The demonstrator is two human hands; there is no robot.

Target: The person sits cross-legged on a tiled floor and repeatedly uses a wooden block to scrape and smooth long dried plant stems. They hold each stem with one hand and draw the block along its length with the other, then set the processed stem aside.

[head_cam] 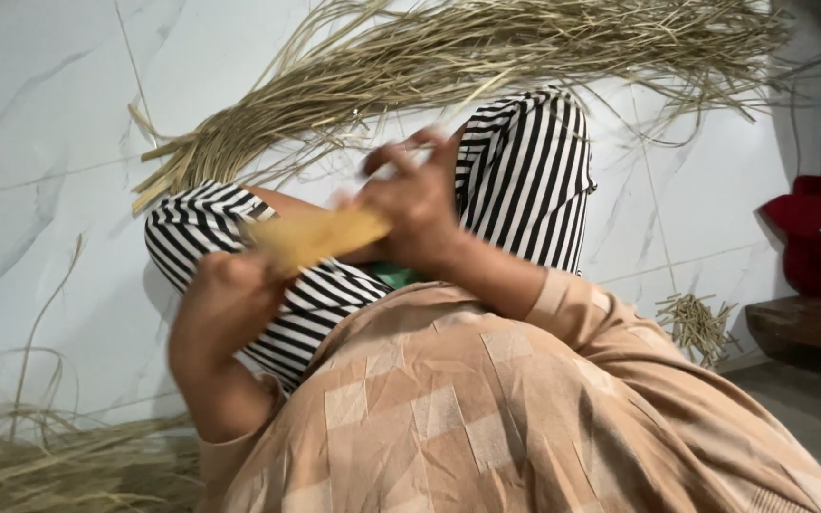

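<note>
**Both hands on a flat strip of dried leaf, above the knees**

Your left hand [225,294] is closed round the near end of a broad, tan dried-leaf strip [320,237], and your right hand [420,204] pinches its far end, thumb below and fingers curled over the top, with the index finger lifted. The strip sits in the air between the two hands, over your knees in the striped trousers [525,171], well clear of the white tiled floor [30,142].

The strip looks light, thin and papery; it will likely bend easily along its length but tear or split if you twist it across the grain (the picture is blurred here, so its edges are hard to read). Holding it near both ends, flat between thumb and fingers, seems the safest grip.

A large bundle of pale reeds [486,47] lies fanned across the floor beyond your knees. More loose straw [40,465] is heaped at the floor's near left corner, and a small tuft of cut stalks [696,323] lies at the right, beside a dark wooden step [805,323] with red cloth [819,237] above it.
</note>
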